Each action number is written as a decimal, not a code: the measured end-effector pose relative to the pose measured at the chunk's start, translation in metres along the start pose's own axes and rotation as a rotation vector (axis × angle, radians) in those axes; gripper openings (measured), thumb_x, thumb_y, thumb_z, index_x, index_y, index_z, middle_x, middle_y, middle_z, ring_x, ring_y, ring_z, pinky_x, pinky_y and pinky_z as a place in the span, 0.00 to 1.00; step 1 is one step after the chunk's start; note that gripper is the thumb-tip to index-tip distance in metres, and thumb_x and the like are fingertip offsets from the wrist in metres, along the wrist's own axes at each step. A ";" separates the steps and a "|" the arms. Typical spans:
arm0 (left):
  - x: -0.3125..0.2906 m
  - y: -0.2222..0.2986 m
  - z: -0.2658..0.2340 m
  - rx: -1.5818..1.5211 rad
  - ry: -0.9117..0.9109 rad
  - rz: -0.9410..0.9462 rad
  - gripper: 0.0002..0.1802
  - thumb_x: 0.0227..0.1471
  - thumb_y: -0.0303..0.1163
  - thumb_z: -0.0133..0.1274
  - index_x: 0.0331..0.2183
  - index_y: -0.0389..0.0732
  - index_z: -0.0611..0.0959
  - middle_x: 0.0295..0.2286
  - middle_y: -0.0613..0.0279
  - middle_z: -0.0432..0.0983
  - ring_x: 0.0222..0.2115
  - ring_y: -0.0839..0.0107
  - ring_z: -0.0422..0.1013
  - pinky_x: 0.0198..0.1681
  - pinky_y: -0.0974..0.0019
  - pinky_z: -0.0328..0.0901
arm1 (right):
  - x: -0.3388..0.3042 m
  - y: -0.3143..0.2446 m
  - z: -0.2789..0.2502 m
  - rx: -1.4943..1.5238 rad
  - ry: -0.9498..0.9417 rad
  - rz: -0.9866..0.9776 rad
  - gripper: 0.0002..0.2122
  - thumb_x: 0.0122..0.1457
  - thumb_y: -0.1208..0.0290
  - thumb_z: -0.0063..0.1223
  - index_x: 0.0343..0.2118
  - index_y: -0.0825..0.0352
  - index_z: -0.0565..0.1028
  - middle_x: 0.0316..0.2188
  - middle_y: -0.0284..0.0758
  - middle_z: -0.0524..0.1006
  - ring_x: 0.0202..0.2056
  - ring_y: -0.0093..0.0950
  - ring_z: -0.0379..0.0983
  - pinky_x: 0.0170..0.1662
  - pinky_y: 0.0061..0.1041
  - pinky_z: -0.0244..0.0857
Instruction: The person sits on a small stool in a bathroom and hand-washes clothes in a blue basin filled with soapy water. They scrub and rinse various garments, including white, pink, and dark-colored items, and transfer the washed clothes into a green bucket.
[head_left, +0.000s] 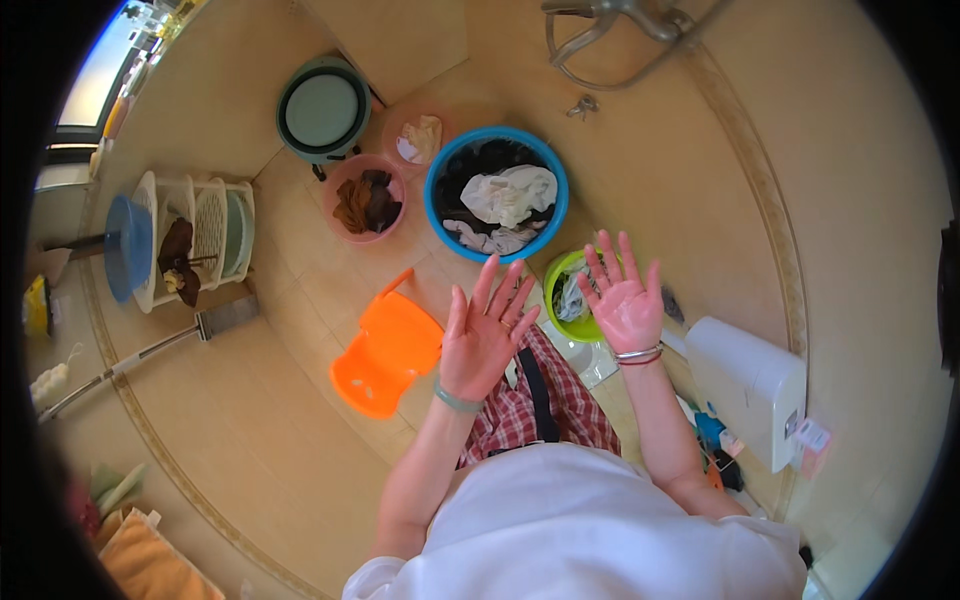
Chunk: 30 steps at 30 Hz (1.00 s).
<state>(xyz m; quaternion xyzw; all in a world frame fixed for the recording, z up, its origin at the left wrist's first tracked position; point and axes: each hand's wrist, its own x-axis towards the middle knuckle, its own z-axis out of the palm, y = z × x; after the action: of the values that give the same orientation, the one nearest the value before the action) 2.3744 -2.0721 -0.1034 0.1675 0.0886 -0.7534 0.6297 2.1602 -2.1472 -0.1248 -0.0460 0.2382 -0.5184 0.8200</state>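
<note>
Both of my hands are raised palm up with nothing in them. My left hand (483,342) has its fingers spread, and a pale green bangle (458,400) circles that wrist. Fingers stretched out, my right hand (625,306) wears a silver bangle and a red band at the wrist. Just behind it sits a lime green basin (552,283) with cloth inside, partly hidden by the hand. Farther off, a large blue basin (432,205) holds white and dark laundry (510,195). An orange plastic chair (385,350) stands left of my left hand.
Beyond the chair are a pink basin (368,237) with brown cloth and a smaller pink basin (437,128). A grey-green folding basin (322,108) leans in the corner. Along the left wall are a white rack (208,225) and a squeegee mop (228,316). A white toilet tank (745,375) is at right.
</note>
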 end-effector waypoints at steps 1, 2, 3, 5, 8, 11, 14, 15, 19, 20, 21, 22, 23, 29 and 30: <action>0.010 0.000 0.002 -0.004 0.006 -0.005 0.32 0.65 0.56 0.28 0.64 0.53 0.58 0.64 0.60 0.52 0.65 0.61 0.47 0.65 0.52 0.47 | 0.009 -0.005 -0.002 0.017 0.015 0.005 0.29 0.67 0.44 0.28 0.64 0.56 0.59 0.65 0.34 0.58 0.64 0.35 0.54 0.63 0.42 0.53; 0.020 0.001 0.003 -0.008 0.010 -0.011 0.32 0.65 0.56 0.28 0.64 0.53 0.58 0.64 0.60 0.51 0.65 0.61 0.47 0.65 0.52 0.47 | 0.015 -0.007 -0.006 0.017 0.023 0.014 0.29 0.67 0.43 0.28 0.64 0.56 0.59 0.65 0.33 0.58 0.64 0.35 0.54 0.63 0.42 0.53; 0.031 0.002 0.003 -0.010 0.013 -0.025 0.32 0.65 0.56 0.28 0.64 0.53 0.58 0.64 0.60 0.51 0.65 0.61 0.48 0.65 0.53 0.47 | 0.022 -0.010 -0.010 0.018 0.034 0.016 0.29 0.67 0.43 0.28 0.64 0.55 0.59 0.66 0.33 0.58 0.65 0.34 0.54 0.63 0.42 0.53; 0.049 0.006 -0.002 0.006 0.035 -0.040 0.32 0.65 0.55 0.29 0.64 0.53 0.59 0.64 0.60 0.51 0.65 0.59 0.47 0.66 0.51 0.46 | 0.034 -0.012 -0.018 0.040 0.052 0.019 0.29 0.67 0.43 0.28 0.65 0.55 0.59 0.66 0.33 0.57 0.65 0.34 0.53 0.63 0.42 0.52; 0.072 0.011 -0.005 0.038 0.047 -0.086 0.31 0.65 0.55 0.29 0.64 0.54 0.59 0.64 0.60 0.51 0.65 0.59 0.47 0.66 0.50 0.46 | 0.047 -0.013 -0.026 0.080 0.070 0.002 0.29 0.67 0.43 0.28 0.65 0.54 0.59 0.66 0.33 0.57 0.65 0.34 0.53 0.64 0.43 0.51; 0.097 0.018 -0.001 0.082 0.053 -0.155 0.31 0.65 0.55 0.29 0.64 0.54 0.59 0.64 0.60 0.52 0.65 0.60 0.48 0.65 0.50 0.46 | 0.061 -0.014 -0.034 0.067 0.081 -0.047 0.29 0.67 0.43 0.28 0.65 0.53 0.59 0.66 0.32 0.56 0.65 0.34 0.52 0.64 0.43 0.50; 0.120 0.027 -0.003 0.129 0.066 -0.226 0.31 0.65 0.55 0.30 0.64 0.53 0.59 0.64 0.60 0.53 0.65 0.61 0.48 0.65 0.51 0.47 | 0.079 -0.008 -0.044 0.109 0.099 -0.094 0.28 0.67 0.43 0.28 0.64 0.52 0.59 0.66 0.32 0.56 0.65 0.34 0.52 0.64 0.44 0.50; 0.127 0.031 -0.006 0.147 0.067 -0.249 0.31 0.65 0.55 0.30 0.64 0.53 0.59 0.64 0.60 0.53 0.65 0.61 0.48 0.65 0.51 0.47 | 0.085 -0.003 -0.048 0.116 0.110 -0.100 0.28 0.67 0.43 0.28 0.64 0.52 0.59 0.66 0.32 0.57 0.65 0.33 0.53 0.63 0.45 0.51; 0.156 0.054 -0.036 0.198 0.086 -0.367 0.33 0.64 0.56 0.31 0.64 0.53 0.58 0.64 0.61 0.52 0.65 0.62 0.49 0.65 0.51 0.47 | 0.119 0.027 -0.074 0.046 0.192 -0.110 0.26 0.67 0.44 0.30 0.65 0.49 0.58 0.66 0.32 0.57 0.65 0.33 0.54 0.63 0.45 0.52; 0.166 0.061 -0.047 0.207 0.093 -0.403 0.33 0.64 0.57 0.32 0.65 0.53 0.58 0.64 0.61 0.52 0.65 0.62 0.49 0.65 0.51 0.47 | 0.130 0.037 -0.082 0.003 0.223 -0.109 0.26 0.67 0.45 0.30 0.65 0.48 0.58 0.66 0.31 0.57 0.65 0.33 0.53 0.63 0.44 0.51; 0.176 0.070 -0.062 0.233 0.094 -0.432 0.34 0.64 0.57 0.32 0.65 0.53 0.57 0.64 0.61 0.53 0.64 0.62 0.49 0.64 0.52 0.47 | 0.142 0.051 -0.090 -0.045 0.319 -0.102 0.25 0.67 0.49 0.34 0.66 0.49 0.56 0.65 0.33 0.58 0.63 0.34 0.55 0.61 0.43 0.55; 0.188 0.079 -0.080 0.272 0.111 -0.469 0.34 0.64 0.57 0.33 0.65 0.53 0.57 0.64 0.61 0.53 0.64 0.63 0.49 0.64 0.52 0.47 | 0.152 0.066 -0.107 -0.179 0.365 -0.087 0.25 0.67 0.50 0.36 0.66 0.49 0.55 0.65 0.33 0.58 0.63 0.33 0.56 0.61 0.43 0.56; 0.200 0.088 -0.098 0.311 0.127 -0.507 0.34 0.64 0.57 0.33 0.65 0.53 0.57 0.64 0.61 0.53 0.65 0.63 0.49 0.64 0.51 0.47 | 0.162 0.083 -0.128 -0.314 0.412 -0.069 0.25 0.67 0.52 0.37 0.66 0.48 0.55 0.65 0.34 0.58 0.63 0.33 0.56 0.60 0.42 0.57; 0.279 0.134 -0.202 0.750 0.182 -0.667 0.33 0.64 0.53 0.40 0.64 0.50 0.59 0.64 0.62 0.53 0.66 0.66 0.46 0.65 0.55 0.43 | 0.225 0.185 -0.253 -0.855 0.633 0.072 0.43 0.49 0.69 0.67 0.67 0.58 0.52 0.67 0.38 0.50 0.63 0.39 0.55 0.62 0.38 0.55; 0.290 0.139 -0.229 0.844 0.120 -0.630 0.32 0.63 0.51 0.42 0.64 0.51 0.60 0.64 0.61 0.52 0.66 0.66 0.45 0.65 0.55 0.42 | 0.237 0.200 -0.272 -1.126 0.619 0.069 0.46 0.47 0.68 0.69 0.67 0.58 0.51 0.67 0.41 0.49 0.64 0.42 0.53 0.63 0.39 0.53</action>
<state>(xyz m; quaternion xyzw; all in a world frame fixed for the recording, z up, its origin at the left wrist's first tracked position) 2.4987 -2.2861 -0.4109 0.4144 -0.1403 -0.8654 0.2443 2.2897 -2.2154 -0.5110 -0.3101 0.7009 -0.2763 0.5799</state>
